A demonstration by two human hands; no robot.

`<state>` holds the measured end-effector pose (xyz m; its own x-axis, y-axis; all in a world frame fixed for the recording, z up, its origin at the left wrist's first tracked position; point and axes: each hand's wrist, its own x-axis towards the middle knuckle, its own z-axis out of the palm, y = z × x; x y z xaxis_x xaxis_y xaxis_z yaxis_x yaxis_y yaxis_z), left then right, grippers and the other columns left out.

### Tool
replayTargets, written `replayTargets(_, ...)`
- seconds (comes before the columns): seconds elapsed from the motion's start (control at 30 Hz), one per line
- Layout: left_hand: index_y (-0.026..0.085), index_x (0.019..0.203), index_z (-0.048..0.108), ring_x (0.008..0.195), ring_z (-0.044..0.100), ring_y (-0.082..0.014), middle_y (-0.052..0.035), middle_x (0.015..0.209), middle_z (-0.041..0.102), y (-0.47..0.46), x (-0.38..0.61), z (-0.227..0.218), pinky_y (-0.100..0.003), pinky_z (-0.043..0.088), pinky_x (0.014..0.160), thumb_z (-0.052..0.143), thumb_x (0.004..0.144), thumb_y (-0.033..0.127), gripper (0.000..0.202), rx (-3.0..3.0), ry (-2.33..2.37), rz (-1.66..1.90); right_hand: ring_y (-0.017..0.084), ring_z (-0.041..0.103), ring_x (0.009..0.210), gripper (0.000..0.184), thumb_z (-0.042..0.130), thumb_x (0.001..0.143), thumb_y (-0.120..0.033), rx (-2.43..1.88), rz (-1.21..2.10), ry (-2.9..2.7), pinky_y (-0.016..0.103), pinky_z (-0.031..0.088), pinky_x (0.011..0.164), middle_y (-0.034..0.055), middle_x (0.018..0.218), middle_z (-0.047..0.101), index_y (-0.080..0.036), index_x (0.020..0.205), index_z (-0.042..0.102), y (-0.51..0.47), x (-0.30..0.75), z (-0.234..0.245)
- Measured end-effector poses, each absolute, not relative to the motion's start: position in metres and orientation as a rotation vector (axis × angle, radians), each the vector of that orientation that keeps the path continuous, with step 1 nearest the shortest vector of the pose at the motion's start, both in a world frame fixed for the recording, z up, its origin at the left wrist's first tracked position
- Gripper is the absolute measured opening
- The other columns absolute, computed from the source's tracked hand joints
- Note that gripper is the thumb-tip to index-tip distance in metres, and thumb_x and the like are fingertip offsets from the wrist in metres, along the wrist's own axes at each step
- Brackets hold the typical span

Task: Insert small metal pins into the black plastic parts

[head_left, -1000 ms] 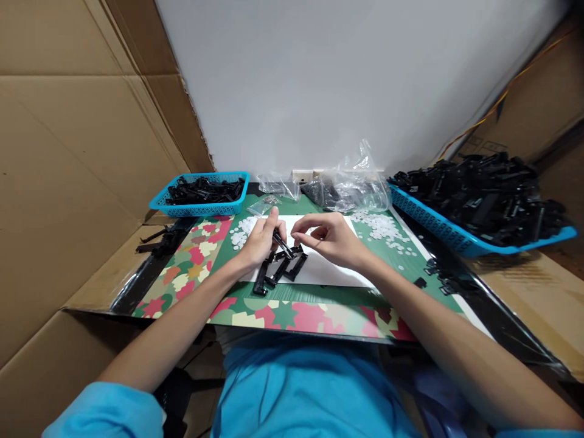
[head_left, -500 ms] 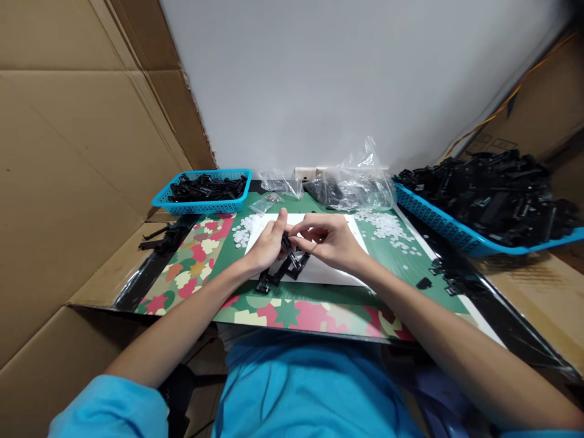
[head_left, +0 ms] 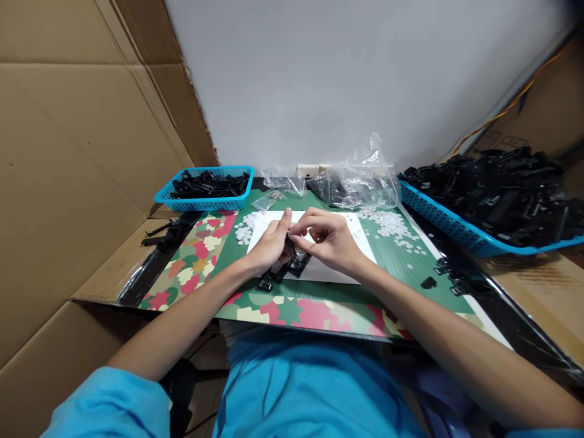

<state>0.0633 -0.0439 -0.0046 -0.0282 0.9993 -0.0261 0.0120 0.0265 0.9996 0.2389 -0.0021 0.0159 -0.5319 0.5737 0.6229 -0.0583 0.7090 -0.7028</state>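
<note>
My left hand [head_left: 270, 244] is closed around a slim black plastic part [head_left: 293, 252], thumb pointing up. At the part's upper end, the thumb and forefinger of my right hand [head_left: 326, 236] are pinched together; whatever lies between those fingertips is too small to make out. More black plastic pieces [head_left: 265, 281] lie below my hands, across the near edge of a white sheet [head_left: 340, 277]. Small white discs are spread on both sides of the sheet, a cluster [head_left: 246, 229] at left and a larger one [head_left: 387, 224] at right.
Blue baskets of black parts stand at back left [head_left: 203, 205] and right [head_left: 449, 222]. Clear plastic bags [head_left: 365, 185] lie along the wall. Loose black parts rest at the left edge [head_left: 165, 234] and right edge [head_left: 456, 281]. A cardboard wall [head_left: 68, 158] rises at left.
The black part in my left hand has turned slightly. My right fingers stay pinched at its upper end. The whole view has shifted a little.
</note>
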Motion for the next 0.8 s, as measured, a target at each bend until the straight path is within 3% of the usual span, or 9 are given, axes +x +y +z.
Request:
replayTargets(0.1, 0.02, 0.087, 0.061, 0.041, 0.04, -0.0088, 0.0049, 0.058, 0.045, -0.044, 0.065, -0.003, -0.021, 0.031, 0.038, 0.05, 0.096, 0.086, 0.068, 1.158, 1.222, 1.196, 0.008, 0.037, 0.057, 0.009, 0.08, 0.091, -0.029, -0.403, 0.815, -1.956, 0.027, 0.029, 0.049, 0.0021, 0.088, 0.064, -0.021, 0.093, 0.083, -0.001, 0.237, 0.011)
replayTargets(0.4, 0.019, 0.09, 0.063, 0.045, 0.047, -0.01, 0.0018, 0.061, 0.053, -0.042, 0.063, -0.002, -0.021, 0.034, 0.043, 0.052, 0.101, 0.076, 0.059, 1.108, 1.136, 1.189, 0.007, 0.033, 0.055, 0.009, 0.079, 0.092, -0.03, -0.415, 0.776, -1.884, 0.027, 0.028, 0.048, 0.0037, 0.098, 0.063, -0.021, 0.094, 0.081, -0.003, 0.233, 0.005)
replayTargets(0.63, 0.02, 0.075, 0.057, 0.039, 0.031, -0.0081, 0.0052, 0.054, 0.036, -0.042, 0.064, -0.002, -0.022, 0.024, 0.039, 0.043, 0.096, 0.09, 0.074, 1.158, 1.199, 1.205, 0.007, 0.034, 0.055, 0.003, 0.078, 0.091, -0.023, -0.425, 0.703, -1.927, 0.028, 0.029, 0.049, 0.0046, 0.103, 0.063, -0.021, 0.091, 0.079, -0.005, 0.231, 0.004)
replayTargets(0.8, 0.021, 0.071, 0.056, 0.038, 0.035, -0.0096, 0.0037, 0.05, 0.036, -0.042, 0.065, -0.001, -0.023, 0.021, 0.038, 0.035, 0.094, 0.094, 0.079, 1.256, 1.265, 1.203, 0.01, 0.039, 0.06, 0.003, 0.076, 0.092, -0.022, -0.426, 0.632, -1.939, 0.029, 0.034, 0.051, 0.0068, 0.105, 0.061, -0.022, 0.091, 0.079, -0.007, 0.231, 0.004)
